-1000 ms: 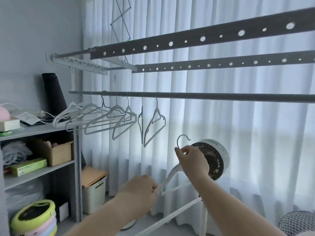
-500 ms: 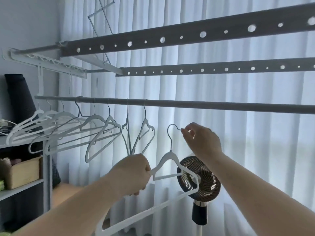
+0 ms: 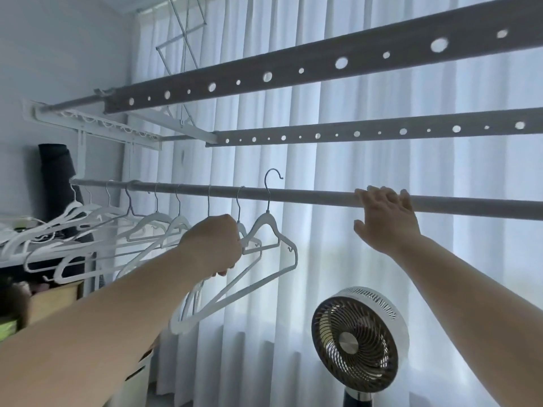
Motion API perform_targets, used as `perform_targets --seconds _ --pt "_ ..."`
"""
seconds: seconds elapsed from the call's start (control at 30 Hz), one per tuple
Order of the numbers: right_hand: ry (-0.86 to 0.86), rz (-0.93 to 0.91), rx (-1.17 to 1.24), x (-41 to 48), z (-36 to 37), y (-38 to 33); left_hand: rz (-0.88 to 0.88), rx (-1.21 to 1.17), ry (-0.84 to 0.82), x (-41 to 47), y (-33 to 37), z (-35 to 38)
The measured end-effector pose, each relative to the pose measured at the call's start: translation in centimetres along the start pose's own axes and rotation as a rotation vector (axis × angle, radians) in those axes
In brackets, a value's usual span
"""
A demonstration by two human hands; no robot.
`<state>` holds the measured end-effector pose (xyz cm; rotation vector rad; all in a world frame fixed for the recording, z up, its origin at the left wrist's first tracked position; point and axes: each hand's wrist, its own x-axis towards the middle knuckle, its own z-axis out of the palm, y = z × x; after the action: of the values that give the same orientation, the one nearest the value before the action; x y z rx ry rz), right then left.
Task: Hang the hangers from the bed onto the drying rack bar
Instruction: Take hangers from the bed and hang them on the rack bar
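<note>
My left hand [image 3: 214, 245] is shut on the left shoulder of a white hanger [image 3: 267, 218] with a metal hook. The hanger is tilted, and its hook tip rises just above the grey drying rack bar [image 3: 308, 196], in front of it and not resting on it. Further right, my right hand [image 3: 385, 221] grips the same bar, fingers curled over the top and thumb below. Several white hangers [image 3: 152, 221] hang on the bar's left part, the nearest right beside the held one.
Two perforated grey rails [image 3: 293, 71] [image 3: 352, 133] run overhead above the bar. A round standing fan [image 3: 358, 339] is below, between my arms. White curtains [image 3: 440, 259] fill the back. A shelf with a cardboard box [image 3: 53, 298] stands at left.
My left hand raised the hanger up to the bar, so its hook now pokes above it. My right hand let go of the hook and moved right onto the bar.
</note>
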<state>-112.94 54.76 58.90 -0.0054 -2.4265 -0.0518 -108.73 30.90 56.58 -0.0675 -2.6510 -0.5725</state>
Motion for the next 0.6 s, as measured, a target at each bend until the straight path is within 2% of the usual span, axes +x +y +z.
perform_targets --seconds 0.6 --pt "0.053 -0.087 -0.027 -0.4 0.3 1.3 -0.046 0.088 -0.059 2.3 1.1 3.7"
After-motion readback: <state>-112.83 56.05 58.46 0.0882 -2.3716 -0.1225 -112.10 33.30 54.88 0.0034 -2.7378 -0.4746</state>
